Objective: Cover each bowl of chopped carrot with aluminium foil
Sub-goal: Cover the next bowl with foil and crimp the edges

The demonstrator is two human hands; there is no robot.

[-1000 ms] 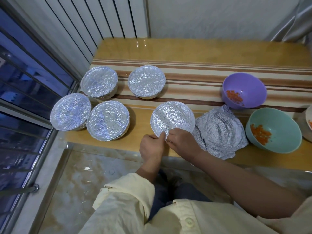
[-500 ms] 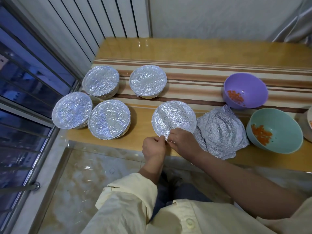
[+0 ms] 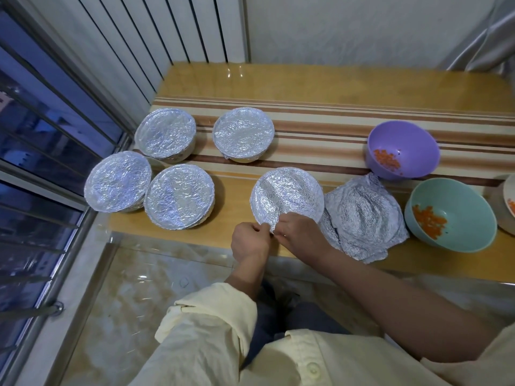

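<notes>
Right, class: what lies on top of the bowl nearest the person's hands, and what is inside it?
Crinkled aluminium foil covers its whole top; the left hand and right hand pinch the foil's near edge. The contents are hidden under it.

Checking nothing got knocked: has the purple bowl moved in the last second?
No. The purple bowl sits on the near edge of the striped mat, just behind the loose foil, exactly as before.
</notes>
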